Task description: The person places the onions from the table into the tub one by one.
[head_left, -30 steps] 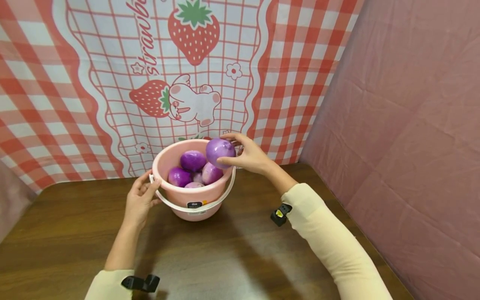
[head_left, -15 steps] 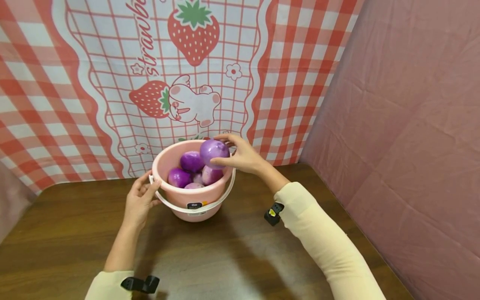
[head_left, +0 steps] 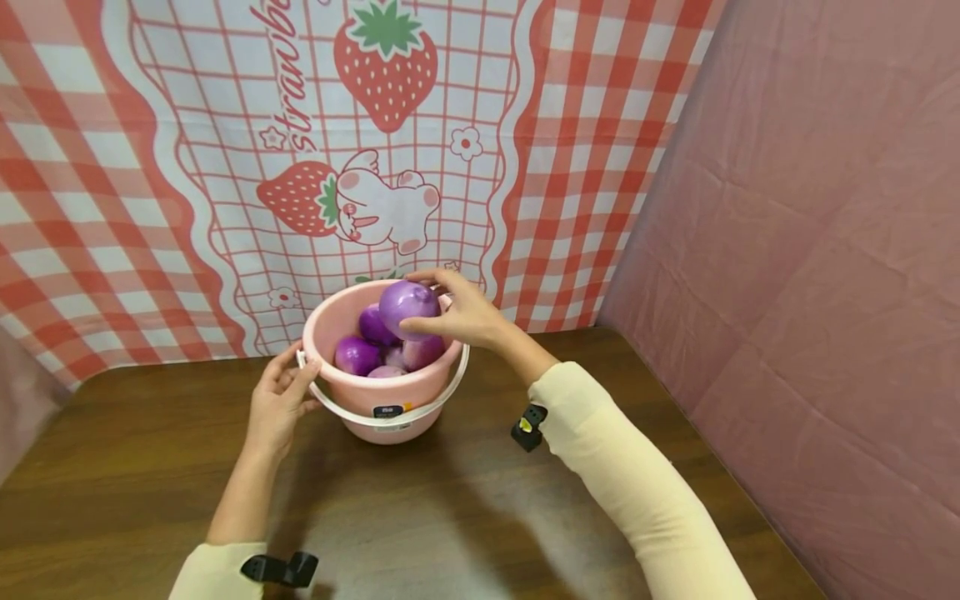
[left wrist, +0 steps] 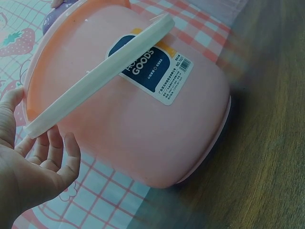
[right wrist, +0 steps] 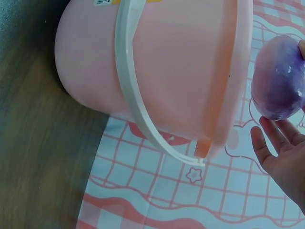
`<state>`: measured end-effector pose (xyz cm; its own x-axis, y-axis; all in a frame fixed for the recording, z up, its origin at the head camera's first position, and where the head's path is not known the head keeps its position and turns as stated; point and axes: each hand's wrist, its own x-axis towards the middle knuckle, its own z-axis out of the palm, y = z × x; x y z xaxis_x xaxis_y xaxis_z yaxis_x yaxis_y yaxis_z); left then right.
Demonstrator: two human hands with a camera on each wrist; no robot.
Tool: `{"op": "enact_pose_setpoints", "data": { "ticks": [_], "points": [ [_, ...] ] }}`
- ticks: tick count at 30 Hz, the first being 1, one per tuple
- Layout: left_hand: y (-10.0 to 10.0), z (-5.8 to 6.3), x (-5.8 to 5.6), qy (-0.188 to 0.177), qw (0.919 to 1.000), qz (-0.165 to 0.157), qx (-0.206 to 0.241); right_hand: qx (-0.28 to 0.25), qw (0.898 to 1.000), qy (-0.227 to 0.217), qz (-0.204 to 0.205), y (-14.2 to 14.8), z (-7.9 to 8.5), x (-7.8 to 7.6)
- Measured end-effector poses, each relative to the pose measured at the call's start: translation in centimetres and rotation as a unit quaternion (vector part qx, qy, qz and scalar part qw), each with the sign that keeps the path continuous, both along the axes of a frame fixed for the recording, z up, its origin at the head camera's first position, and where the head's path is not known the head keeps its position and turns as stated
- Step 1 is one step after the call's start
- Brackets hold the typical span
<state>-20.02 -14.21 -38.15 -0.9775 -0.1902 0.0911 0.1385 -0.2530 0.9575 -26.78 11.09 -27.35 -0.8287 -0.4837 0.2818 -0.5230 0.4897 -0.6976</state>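
A pink plastic bucket [head_left: 360, 392] with a white handle [left wrist: 102, 72] stands upright on the table. My left hand [head_left: 277, 404] grips its rim on the left, thumb over the edge and fingers below by the handle's end. Over the right half of the opening, my right hand [head_left: 472, 312] holds a peeled purple onion [head_left: 407, 310] between thumb and fingers. The right wrist view shows this onion [right wrist: 276, 78] beyond the rim, partly out of frame. Several purple onions [head_left: 356, 357] lie inside the bucket; the held one hides part of them.
The brown wooden table [head_left: 420, 533] extends in front and to both sides. A red-and-white strawberry cloth [head_left: 390, 83] hangs right behind the bucket, and a plain pink cloth [head_left: 810, 250] forms the right side.
My right hand has carried the onion leftward and slightly down, from the bucket's right rim to over its opening. My left hand and the bucket have stayed in place.
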Motion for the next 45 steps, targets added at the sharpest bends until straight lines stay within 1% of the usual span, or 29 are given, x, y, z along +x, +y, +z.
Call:
{"op": "enact_pose_setpoints", "data": {
  "ticks": [8,14,23,28,32,40,45],
  "points": [
    [-0.1,-0.1,-0.1,-0.001,1.0000,0.002,0.002,0.010,1.000,0.011,-0.004,-1.0,-0.4,-0.4],
    [-0.1,0.0,-0.2,-0.005,1.0000,0.002,0.001,0.007,1.000,0.014,-0.008,-1.6,-0.9,-0.6],
    [-0.1,0.0,-0.1,-0.006,1.0000,0.005,0.003,0.008,1.000,0.028,-0.005,-2.5,-1.2,-0.7],
    [-0.1,-0.1,-0.1,-0.002,1.0000,0.004,0.004,0.013,1.000,0.026,-0.002,-2.8,-1.6,-0.7],
    [-0.1,-0.1,-0.1,0.004,1.0000,0.002,0.008,0.012,1.000,0.018,-0.011,-3.2,-1.8,-0.7],
    [-0.1,-0.1,-0.1,0.003,1.0000,0.002,0.006,0.017,0.999,0.030,-0.026,-4.0,-2.2,-0.9],
    [0.0,-0.2,-0.1,0.004,1.0000,0.002,0.008,0.005,0.999,0.028,-0.018,-4.4,-2.5,-1.0]
  ]
}}
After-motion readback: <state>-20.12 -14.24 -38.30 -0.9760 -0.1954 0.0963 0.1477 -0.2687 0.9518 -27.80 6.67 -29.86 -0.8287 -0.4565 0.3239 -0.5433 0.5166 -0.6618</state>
